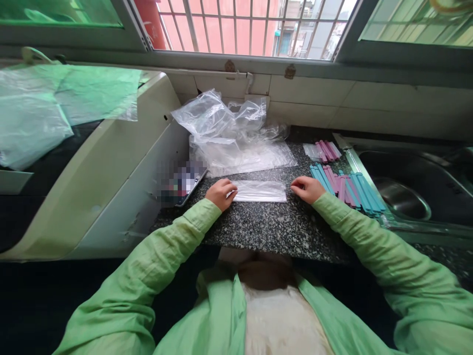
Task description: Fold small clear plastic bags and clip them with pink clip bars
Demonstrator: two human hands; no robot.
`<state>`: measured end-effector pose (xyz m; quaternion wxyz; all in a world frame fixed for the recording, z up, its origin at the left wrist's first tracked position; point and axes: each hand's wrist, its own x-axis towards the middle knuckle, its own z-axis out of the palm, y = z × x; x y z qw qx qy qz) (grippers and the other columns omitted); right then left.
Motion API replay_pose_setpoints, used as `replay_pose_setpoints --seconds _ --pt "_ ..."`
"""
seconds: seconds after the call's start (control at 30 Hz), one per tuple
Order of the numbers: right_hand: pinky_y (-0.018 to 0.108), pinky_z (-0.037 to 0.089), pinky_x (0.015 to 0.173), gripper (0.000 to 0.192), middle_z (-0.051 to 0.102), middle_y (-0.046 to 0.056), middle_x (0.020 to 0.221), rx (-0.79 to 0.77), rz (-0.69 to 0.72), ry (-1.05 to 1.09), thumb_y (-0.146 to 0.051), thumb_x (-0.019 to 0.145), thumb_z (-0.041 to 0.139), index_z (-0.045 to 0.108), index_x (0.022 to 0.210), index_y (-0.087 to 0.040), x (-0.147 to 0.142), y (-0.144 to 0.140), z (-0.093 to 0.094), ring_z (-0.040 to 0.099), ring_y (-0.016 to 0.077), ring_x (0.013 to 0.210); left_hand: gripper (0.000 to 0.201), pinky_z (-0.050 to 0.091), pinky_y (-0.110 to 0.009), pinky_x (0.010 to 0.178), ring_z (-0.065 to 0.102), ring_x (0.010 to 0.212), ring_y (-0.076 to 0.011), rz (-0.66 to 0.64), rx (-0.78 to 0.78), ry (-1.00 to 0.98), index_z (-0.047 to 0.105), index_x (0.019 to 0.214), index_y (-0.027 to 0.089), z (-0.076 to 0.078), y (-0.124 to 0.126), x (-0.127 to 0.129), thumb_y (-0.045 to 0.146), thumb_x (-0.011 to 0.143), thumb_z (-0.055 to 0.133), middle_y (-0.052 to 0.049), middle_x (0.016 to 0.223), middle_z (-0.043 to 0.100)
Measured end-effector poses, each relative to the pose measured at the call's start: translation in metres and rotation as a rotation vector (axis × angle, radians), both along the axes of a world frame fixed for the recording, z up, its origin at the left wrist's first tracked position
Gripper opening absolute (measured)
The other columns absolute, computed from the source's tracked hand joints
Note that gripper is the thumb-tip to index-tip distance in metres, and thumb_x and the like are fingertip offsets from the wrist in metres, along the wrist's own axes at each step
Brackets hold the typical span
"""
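Observation:
A folded clear plastic bag (260,191) lies flat as a narrow strip on the speckled counter in front of me. My left hand (221,194) has its fingers closed on the strip's left end. Just beyond the right end, my right hand (307,189) is curled with thumb and fingers close together, apart from the bag, and nothing shows in it. Beside that hand are teal sealing clips (365,192) and purple sealing clips (330,178), long and thin, laid out in a row. Behind the strip sits a heap of clear plastic bags (240,143).
More purple clips with clear pieces (325,151) lie farther back. A steel sink (402,199) is at the right. At the left stand a phone-like device (192,185), partly blurred out, and a large cream-coloured appliance (121,148). The dark speckled counter (258,227) ends near my body.

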<state>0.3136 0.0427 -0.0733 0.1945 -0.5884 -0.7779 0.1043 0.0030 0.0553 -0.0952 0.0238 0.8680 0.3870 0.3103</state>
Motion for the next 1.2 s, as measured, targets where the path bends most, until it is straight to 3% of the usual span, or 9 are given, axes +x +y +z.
replay_pose_setpoints --seconds 0.17,0.37,0.57,0.73,0.87,0.93,1.03,1.1,1.2 --pt "0.025 0.043 0.066 0.018 0.065 0.005 0.080 -0.065 -0.065 -0.099 -0.025 0.070 0.054 0.067 0.080 -0.017 -0.017 0.029 0.009 0.056 0.0136 0.067 0.020 0.045 -0.029 0.071 0.053 0.076 -0.0165 -0.132 -0.019 0.136 0.065 0.079 0.016 0.006 -0.012 0.032 0.026 0.080 0.047 -0.008 0.080 0.058" --pt "0.023 0.041 0.057 0.008 0.065 0.001 0.066 -0.158 -0.042 -0.160 -0.023 0.060 0.063 0.067 0.066 -0.019 -0.028 0.044 0.005 0.055 0.0129 0.061 0.021 0.044 -0.031 0.069 0.053 0.076 -0.0177 -0.118 -0.091 0.265 0.066 0.079 0.016 0.004 -0.018 0.048 0.026 0.080 0.048 -0.009 0.081 0.058" --pt "0.021 0.037 0.051 0.004 0.062 -0.001 0.057 -0.177 -0.017 -0.135 -0.019 0.060 0.061 0.065 0.059 -0.019 -0.028 0.043 0.003 0.051 0.0098 0.052 0.023 0.046 -0.033 0.072 0.054 0.077 -0.0187 -0.129 -0.125 0.198 0.066 0.081 0.015 0.004 -0.015 0.047 0.028 0.080 0.048 -0.010 0.082 0.058" --pt "0.020 0.039 0.053 0.006 0.062 -0.001 0.058 -0.143 0.008 -0.072 -0.017 0.063 0.058 0.064 0.063 -0.017 -0.027 0.041 0.008 0.051 0.0091 0.053 0.025 0.045 -0.036 0.083 0.055 0.090 -0.0208 -0.019 -0.200 0.033 0.064 0.094 0.016 0.017 0.006 0.060 0.030 0.075 0.055 -0.009 0.094 0.059" --pt "0.020 0.040 0.055 0.008 0.062 -0.001 0.061 -0.113 0.037 -0.026 -0.019 0.066 0.056 0.064 0.068 -0.017 -0.027 0.039 0.017 0.051 0.0086 0.053 0.033 0.043 -0.035 0.088 0.055 0.094 -0.0208 -0.008 -0.391 -0.004 0.062 0.098 0.016 0.034 0.032 0.082 0.026 0.067 0.063 -0.007 0.097 0.062" --pt "0.021 0.041 0.056 0.008 0.062 -0.001 0.062 -0.094 0.065 0.019 -0.019 0.067 0.056 0.063 0.069 -0.017 -0.026 0.037 0.022 0.051 0.0087 0.054 0.031 0.046 -0.030 0.079 0.058 0.084 -0.0181 -0.022 -0.545 -0.018 0.063 0.093 0.016 0.043 0.042 0.093 0.024 0.063 0.065 -0.004 0.084 0.065" --pt "0.022 0.043 0.058 0.007 0.062 0.000 0.062 -0.060 0.086 0.161 -0.020 0.066 0.057 0.062 0.068 -0.016 -0.025 0.035 0.027 0.052 0.0096 0.056 0.008 0.042 -0.023 0.059 0.052 0.056 -0.0115 0.005 -0.756 -0.053 0.062 0.066 0.015 0.052 0.048 0.104 0.018 0.059 0.065 0.002 0.055 0.056" --pt "0.024 0.044 0.058 0.011 0.063 0.001 0.066 -0.059 0.050 0.301 -0.024 0.065 0.059 0.062 0.073 -0.016 -0.023 0.035 0.030 0.053 0.0105 0.058 0.008 0.036 -0.021 0.050 0.044 0.044 -0.0079 0.020 -0.873 -0.153 0.056 0.054 0.014 0.054 0.046 0.106 0.013 0.059 0.062 0.005 0.043 0.048" --pt "0.024 0.044 0.056 0.031 0.065 0.004 0.074 -0.150 -0.041 0.576 -0.038 0.064 0.063 0.061 0.084 -0.015 -0.019 0.033 0.033 0.054 0.0112 0.062 0.013 0.033 -0.020 0.045 0.039 0.038 -0.0057 0.037 -1.031 -0.426 0.051 0.051 0.014 0.055 0.039 0.103 0.013 0.060 0.061 0.006 0.041 0.045"
